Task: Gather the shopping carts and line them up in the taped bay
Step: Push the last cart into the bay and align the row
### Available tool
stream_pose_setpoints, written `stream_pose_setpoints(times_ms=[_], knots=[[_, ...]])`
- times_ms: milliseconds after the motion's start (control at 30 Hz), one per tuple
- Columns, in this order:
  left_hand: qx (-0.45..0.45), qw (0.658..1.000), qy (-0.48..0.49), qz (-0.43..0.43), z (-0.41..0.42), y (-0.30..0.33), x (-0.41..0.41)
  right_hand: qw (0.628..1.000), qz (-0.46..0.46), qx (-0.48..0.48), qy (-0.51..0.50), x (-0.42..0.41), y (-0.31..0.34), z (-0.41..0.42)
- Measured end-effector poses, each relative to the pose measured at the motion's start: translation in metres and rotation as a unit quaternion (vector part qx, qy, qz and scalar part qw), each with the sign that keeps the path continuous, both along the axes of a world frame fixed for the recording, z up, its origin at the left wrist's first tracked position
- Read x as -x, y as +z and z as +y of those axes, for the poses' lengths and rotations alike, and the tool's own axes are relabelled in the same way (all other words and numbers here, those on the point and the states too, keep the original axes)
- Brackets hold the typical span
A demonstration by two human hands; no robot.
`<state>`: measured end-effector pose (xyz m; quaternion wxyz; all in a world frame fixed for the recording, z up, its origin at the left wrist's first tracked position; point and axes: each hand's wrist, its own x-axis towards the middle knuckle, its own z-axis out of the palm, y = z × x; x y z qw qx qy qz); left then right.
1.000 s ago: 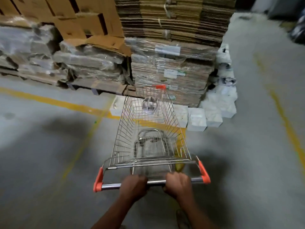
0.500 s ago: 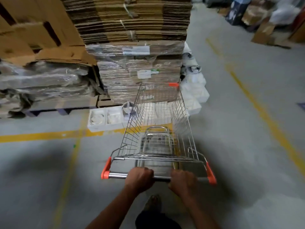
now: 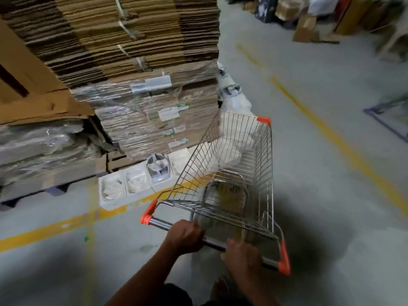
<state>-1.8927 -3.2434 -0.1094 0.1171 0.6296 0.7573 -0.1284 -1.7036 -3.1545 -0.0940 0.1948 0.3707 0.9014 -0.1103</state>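
An empty wire shopping cart (image 3: 231, 164) with orange corner caps stands on the grey concrete floor right in front of me, its nose pointing up and to the right. My left hand (image 3: 186, 236) grips the steel handle bar (image 3: 159, 223) left of its middle. My right hand (image 3: 241, 253) grips the same bar further right, near the orange end cap (image 3: 283, 265). The basket holds nothing. No other cart is in view.
A tall pallet of flat, wrapped cardboard (image 3: 143, 89) stands close on the left. White foam blocks (image 3: 132, 186) lie at its foot by the cart's left side. Yellow floor lines (image 3: 331, 133) run along the aisle on the right. Boxes (image 3: 309, 29) sit at the far end.
The cart has swung to the right, away from the cardboard pallet and toward the aisle. Both hands have stayed on the handle bar.
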Motion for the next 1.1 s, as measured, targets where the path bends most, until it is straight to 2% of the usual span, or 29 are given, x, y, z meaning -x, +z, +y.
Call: stream_pose_setpoints(times_ms=[133, 200, 300, 400, 467, 600, 667, 833, 1100], knots=[[0.02, 0.999, -0.036, -0.021, 0.032, -0.011, 0.029, 0.998, 0.008, 0.011, -0.065, 0.022, -0.008, 0.013], [-0.003, 0.997, -0.068, -0.048, 0.053, -0.019, 0.043, 0.993, 0.003, 0.006, -0.116, 0.031, -0.008, 0.023], [0.004, 0.993, -0.117, -0.033, 0.084, -0.018, 0.06, 0.983, 0.005, -0.024, -0.18, 0.046, -0.008, 0.036], [-0.027, 0.985, -0.167, -0.029, 0.11, -0.015, 0.076, 0.963, 0.009, -0.03, -0.266, 0.067, -0.003, 0.044], [-0.011, 0.979, -0.198, -0.043, 0.129, -0.005, 0.086, 0.949, 0.02, -0.051, -0.311, 0.079, -0.002, 0.051], [-0.042, 0.962, -0.271, 0.004, 0.169, 0.011, 0.105, 0.936, -0.063, -0.04, -0.343, 0.097, -0.002, 0.067], [0.005, 0.945, -0.327, -0.003, 0.186, 0.015, 0.112, 0.925, -0.078, -0.04, -0.37, 0.106, 0.004, 0.07], [0.016, 0.922, -0.386, -0.029, 0.229, 0.012, 0.119, 0.923, -0.038, -0.091, -0.373, 0.118, 0.013, 0.086], [0.021, 0.894, -0.447, -0.021, 0.305, 0.006, 0.104, 0.895, -0.04, -0.074, -0.438, 0.108, 0.009, 0.134]])
